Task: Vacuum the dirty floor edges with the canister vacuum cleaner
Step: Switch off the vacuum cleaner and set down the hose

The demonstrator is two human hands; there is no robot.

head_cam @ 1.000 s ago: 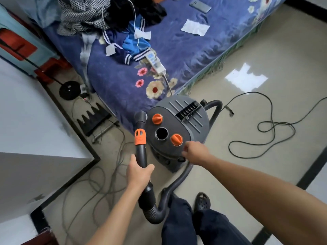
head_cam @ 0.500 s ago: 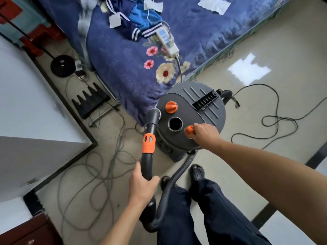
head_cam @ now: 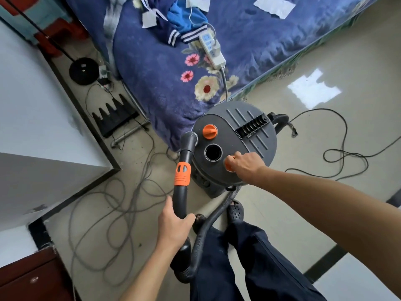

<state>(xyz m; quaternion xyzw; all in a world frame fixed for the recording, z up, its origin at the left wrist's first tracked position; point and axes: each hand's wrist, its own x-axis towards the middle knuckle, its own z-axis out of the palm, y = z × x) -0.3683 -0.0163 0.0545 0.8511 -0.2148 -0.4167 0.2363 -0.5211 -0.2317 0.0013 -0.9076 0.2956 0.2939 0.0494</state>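
Note:
A grey canister vacuum cleaner stands on the floor at the corner of the bed. Its lid carries two orange knobs and a round black port. My right hand grips the nearer orange knob, mostly covering it. My left hand grips the black hose wand below its orange collar. The wand's open nozzle end points up beside the canister. The ribbed hose loops down past my legs.
A bed with a blue floral cover and a white power strip lies ahead. Grey cables tangle on the floor at left, a black cord at right. White furniture stands left, with a black serrated part beside it.
My right hand moved from the canister's near rim onto the nearer orange knob and now grips it. My view shifted forward over the vacuum. My left hand kept hold of the wand.

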